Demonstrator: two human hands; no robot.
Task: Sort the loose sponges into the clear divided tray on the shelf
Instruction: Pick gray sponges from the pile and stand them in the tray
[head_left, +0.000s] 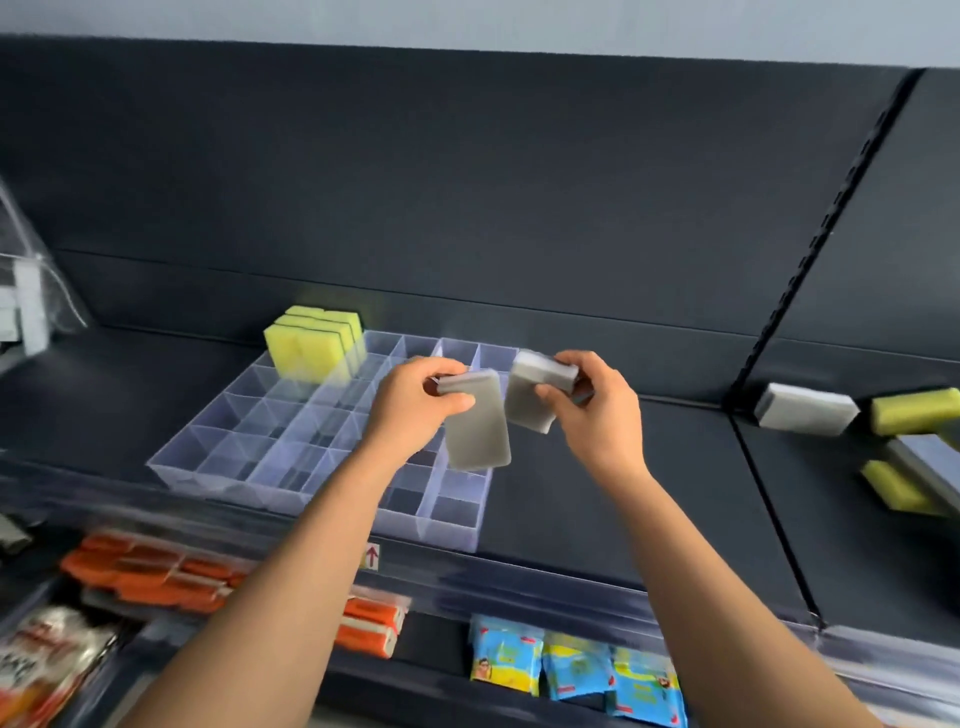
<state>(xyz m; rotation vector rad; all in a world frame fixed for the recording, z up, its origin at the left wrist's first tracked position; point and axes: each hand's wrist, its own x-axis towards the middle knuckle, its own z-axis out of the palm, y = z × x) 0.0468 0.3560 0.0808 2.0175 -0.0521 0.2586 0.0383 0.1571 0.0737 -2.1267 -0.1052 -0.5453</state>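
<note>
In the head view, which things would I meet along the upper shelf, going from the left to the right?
Clear plastic pack → stacked yellow sponges → left hand → grey sponge → grey-white sponge → right hand → loose white sponge → loose yellow sponge.

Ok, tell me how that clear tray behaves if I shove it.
The clear divided tray looks thin-walled and mostly empty, so probably light and easy to slide. The yellow sponges standing in its far corner may topple.
</note>
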